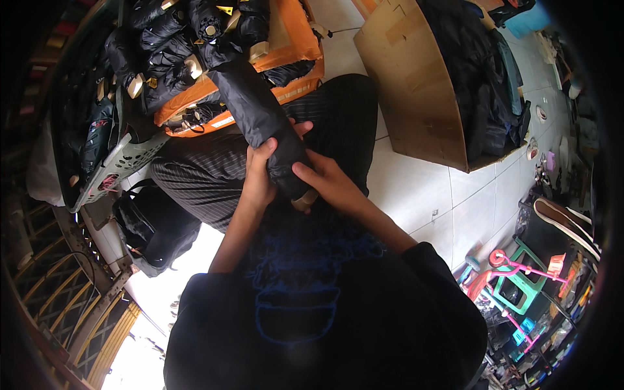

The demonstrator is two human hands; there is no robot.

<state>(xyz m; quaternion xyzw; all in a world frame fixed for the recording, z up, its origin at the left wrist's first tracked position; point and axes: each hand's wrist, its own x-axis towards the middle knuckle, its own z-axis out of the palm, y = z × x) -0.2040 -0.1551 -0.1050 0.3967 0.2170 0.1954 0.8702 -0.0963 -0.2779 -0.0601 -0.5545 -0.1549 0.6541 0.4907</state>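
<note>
The left hand (260, 174) and right hand (331, 185) curl, partly closed, around the near end of a long black fabric roll (250, 101), which slants over striped trousers (195, 175) toward an orange-edged box (296, 39).

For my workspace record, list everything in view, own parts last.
Held roll: 1, black, centre
Piled rolls: many, black, upper left
Packaging: count unclear, orange, under pile
Crate: 1, grey, left
Bag: 1, black, left
Grille: 1, yellowish, lower left
Carton: 1, brown, upper right
Fabric: uncounted, dark, inside carton
Stool: 1, green, lower right
Floor tiles: several, white, right
Other clutter: uncounted, mixed, right
Trousers: 1, dark, centre
Shirt: 1, black, bottom
Left hand: 1, bare, on roll
Right hand: 1, bare, on roll
</note>
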